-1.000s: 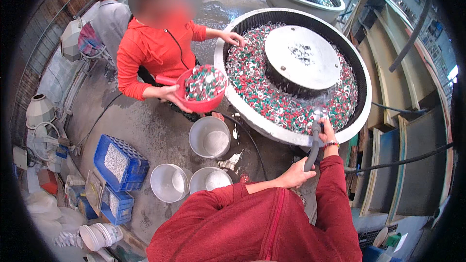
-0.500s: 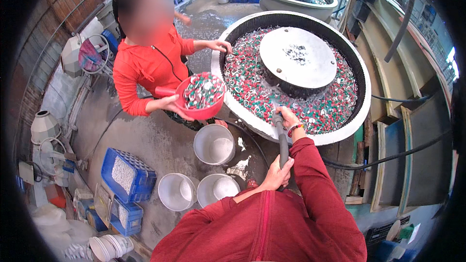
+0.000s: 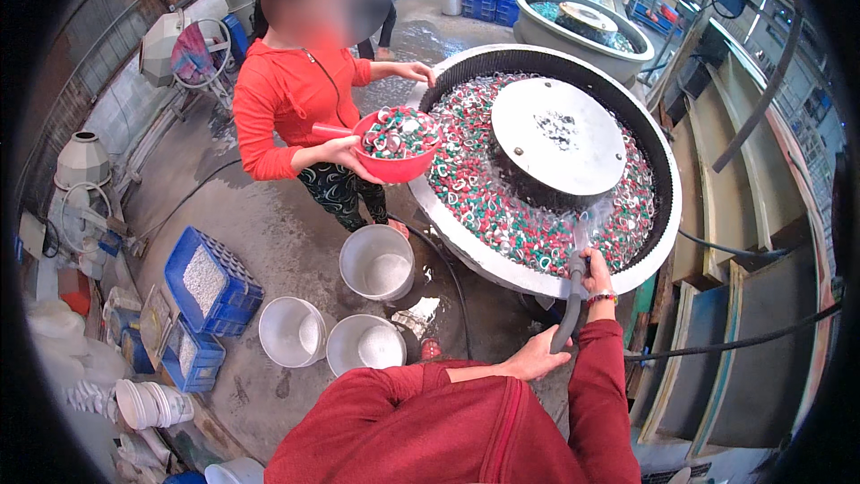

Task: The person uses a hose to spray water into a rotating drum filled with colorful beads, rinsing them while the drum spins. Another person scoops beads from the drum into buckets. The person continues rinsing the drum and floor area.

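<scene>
My right hand (image 3: 598, 272) is closed round the front of a grey hose (image 3: 571, 306) at the near right rim of a big round tub (image 3: 459, 240). Farther back on the same hose, my left hand (image 3: 537, 358) grips it low in front of my body. Water (image 3: 584, 231) sprays from the nozzle onto the small red, green and white pieces (image 3: 502, 215) that fill the ring of the tub. A round white lid (image 3: 557, 166) covers the tub's centre. To the left, a co-worker holds a red scoop (image 3: 394, 167) heaped with similar pieces over the rim.
Three pale buckets (image 3: 376, 262) stand on the wet floor left of me. Beyond them are blue crates (image 3: 208, 282) with white granules. A second round tub (image 3: 584, 22) sits farther back. Wooden-edged panels (image 3: 708, 341) and a black cable (image 3: 743, 327) line the right side.
Both my hands and the hose have shifted right along the near rim, and the spray now lands at the tub's right part. The co-worker's scoop is nearer the rim.
</scene>
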`<state>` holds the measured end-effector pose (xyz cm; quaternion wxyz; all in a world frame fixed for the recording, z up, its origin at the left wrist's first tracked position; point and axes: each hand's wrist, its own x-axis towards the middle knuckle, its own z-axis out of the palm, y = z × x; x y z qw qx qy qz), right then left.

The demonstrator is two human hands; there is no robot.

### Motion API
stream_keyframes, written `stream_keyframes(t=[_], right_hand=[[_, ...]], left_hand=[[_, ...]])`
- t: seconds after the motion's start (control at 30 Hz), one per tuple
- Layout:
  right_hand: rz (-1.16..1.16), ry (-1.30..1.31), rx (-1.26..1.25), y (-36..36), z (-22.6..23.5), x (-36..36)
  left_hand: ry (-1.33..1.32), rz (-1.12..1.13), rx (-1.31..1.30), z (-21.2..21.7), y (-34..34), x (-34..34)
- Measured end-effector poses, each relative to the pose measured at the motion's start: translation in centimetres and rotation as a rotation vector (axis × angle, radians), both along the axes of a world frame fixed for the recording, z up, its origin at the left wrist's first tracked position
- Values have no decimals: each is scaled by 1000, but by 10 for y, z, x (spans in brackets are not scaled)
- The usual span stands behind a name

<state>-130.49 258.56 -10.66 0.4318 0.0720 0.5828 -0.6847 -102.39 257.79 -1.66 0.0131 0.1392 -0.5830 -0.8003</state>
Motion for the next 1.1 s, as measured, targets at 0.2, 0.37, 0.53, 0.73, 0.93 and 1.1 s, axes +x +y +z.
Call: stream_keyframes(t=[0.2,0.37,0.53,0.73,0.93,1.1], right_hand=[[187,-108,37,-33,-36,-12],[222,83,49,-111,-4,56],[300,202,99,-122,5,59],[241,309,171,-29,-39,-13],[104,156,143,25,2,-7],[77,136,203,7,-17,-13]], left_hand=[[-86,71,164,14,-1,0],[-93,300,279,12,-13,11],[-67,334,324,14,-15,14],[-107,92,219,18,-5,0],[-55,1,-21,15,-1,-5],[-111,101,-42,18,-7,2]])
